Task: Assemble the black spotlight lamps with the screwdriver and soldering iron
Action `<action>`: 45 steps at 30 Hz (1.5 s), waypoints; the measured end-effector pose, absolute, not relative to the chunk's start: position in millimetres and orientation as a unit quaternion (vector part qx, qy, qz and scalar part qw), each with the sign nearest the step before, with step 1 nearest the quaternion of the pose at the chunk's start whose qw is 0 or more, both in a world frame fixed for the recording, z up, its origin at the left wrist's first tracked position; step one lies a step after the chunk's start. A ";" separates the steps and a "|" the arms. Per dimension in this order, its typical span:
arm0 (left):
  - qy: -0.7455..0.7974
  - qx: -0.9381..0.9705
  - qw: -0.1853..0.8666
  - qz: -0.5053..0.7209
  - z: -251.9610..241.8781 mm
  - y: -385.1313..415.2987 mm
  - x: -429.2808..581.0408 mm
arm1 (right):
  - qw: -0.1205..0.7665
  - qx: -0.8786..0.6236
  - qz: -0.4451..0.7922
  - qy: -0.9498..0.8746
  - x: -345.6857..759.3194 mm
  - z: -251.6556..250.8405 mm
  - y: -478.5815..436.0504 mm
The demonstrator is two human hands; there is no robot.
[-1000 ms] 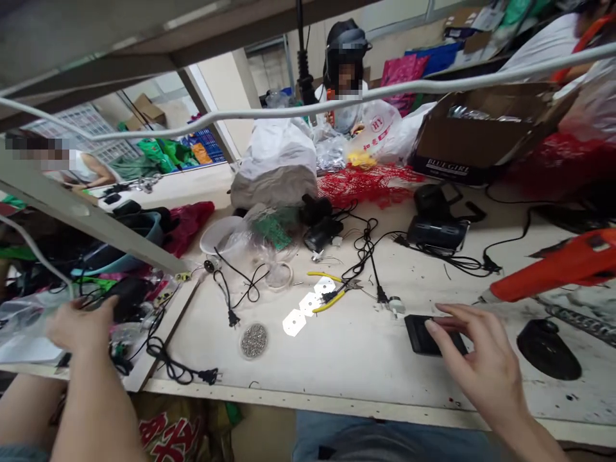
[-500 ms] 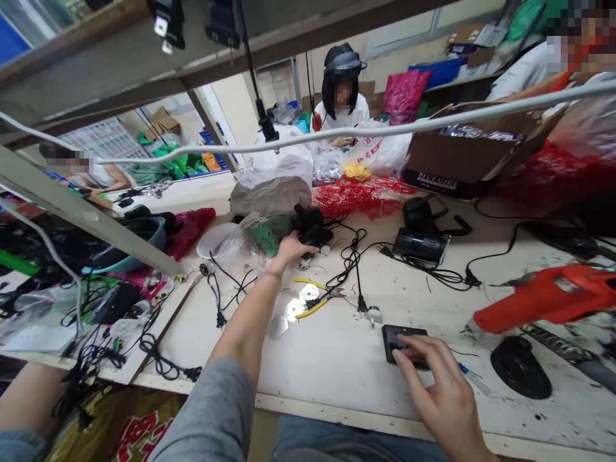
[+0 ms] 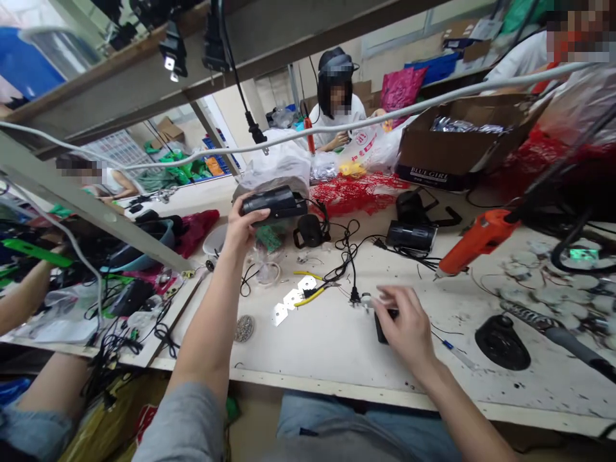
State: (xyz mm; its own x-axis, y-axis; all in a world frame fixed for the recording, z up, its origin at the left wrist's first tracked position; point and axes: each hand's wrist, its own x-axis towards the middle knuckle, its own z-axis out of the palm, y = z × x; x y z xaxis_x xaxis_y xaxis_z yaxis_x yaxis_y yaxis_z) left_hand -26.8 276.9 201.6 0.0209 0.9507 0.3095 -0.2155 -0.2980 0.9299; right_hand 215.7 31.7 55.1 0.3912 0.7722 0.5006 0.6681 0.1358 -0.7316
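Left grip [image 3: 242,228] clenches a black cylinder [image 3: 273,202]; right grip [image 3: 403,319] curls over a black box [image 3: 382,330].

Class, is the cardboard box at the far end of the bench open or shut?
Open: the cardboard box has no closed top, and silvery foil shows inside it.

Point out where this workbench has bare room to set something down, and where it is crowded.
Bare bench lies between the left forearm and right hand, in front of the yellow-handled pliers. Crowded: the black cords behind the pliers, and the pale discs at right.
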 end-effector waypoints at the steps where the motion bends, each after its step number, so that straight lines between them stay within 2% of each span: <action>1: 0.352 0.526 0.481 0.607 197.1 272.2 -30.2 | 0.511 -0.669 0.049 -0.537 217.2 56.8 53.6; 3: 0.365 0.512 0.486 0.608 184.9 263.4 -34.8 | 0.482 -0.710 0.037 -0.511 221.2 61.7 104.1; 5: 0.380 0.488 0.492 0.612 171.3 256.1 -37.5 | 0.387 -0.768 0.074 -0.505 225.2 66.9 154.0; 9: 0.408 0.423 0.507 0.631 148.4 252.2 -38.8 | 0.333 -0.753 0.111 -0.557 224.2 73.6 212.5; 16: 0.426 0.324 0.551 0.640 140.8 298.1 -4.3 | 0.250 -0.614 0.072 -0.746 195.7 78.3 204.4; 22: 0.354 0.292 0.595 0.659 184.8 317.9 24.7 | 0.183 -0.650 0.025 -0.737 211.2 71.1 202.9; 25: 0.262 0.273 0.643 0.666 207.5 313.2 7.2 | 0.189 -0.687 -0.004 -0.701 230.0 65.7 209.9; 28: 0.236 0.240 0.684 0.647 217.1 294.6 -23.4 | 0.213 -0.709 -0.034 -0.672 236.0 66.6 213.5; 31: 0.246 0.214 0.719 0.614 212.6 262.8 -49.6 | 0.352 -0.676 -0.018 -0.647 218.3 75.1 200.0; 34: 0.254 0.205 0.730 0.600 198.2 227.7 -63.8 | 0.522 -0.567 0.205 -0.603 187.4 87.4 167.1; 36: 0.258 0.203 0.741 0.586 184.7 206.8 -68.5 | 0.544 -0.465 0.400 -0.572 171.3 94.4 137.9; 38: 0.268 0.189 0.761 0.559 168.6 188.9 -71.2 | 0.554 -0.383 0.490 -0.553 164.3 98.8 105.3; 40: 0.283 0.167 0.782 0.530 150.2 173.4 -72.3 | 0.565 -0.364 0.463 -0.578 165.2 100.4 69.4; 45: 0.311 0.127 0.813 0.475 101.3 136.6 -63.5 | 0.469 -0.527 0.185 -0.684 175.2 94.9 -28.0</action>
State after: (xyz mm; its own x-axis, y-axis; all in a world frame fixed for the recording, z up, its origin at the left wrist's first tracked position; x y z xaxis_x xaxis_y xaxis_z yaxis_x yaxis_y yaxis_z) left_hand -63.5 136.6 101.3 0.3555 0.8517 -0.3850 -0.6934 0.5165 0.5024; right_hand 175.2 -28.0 94.9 -0.0047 0.8943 0.4474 0.5480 0.3765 -0.7469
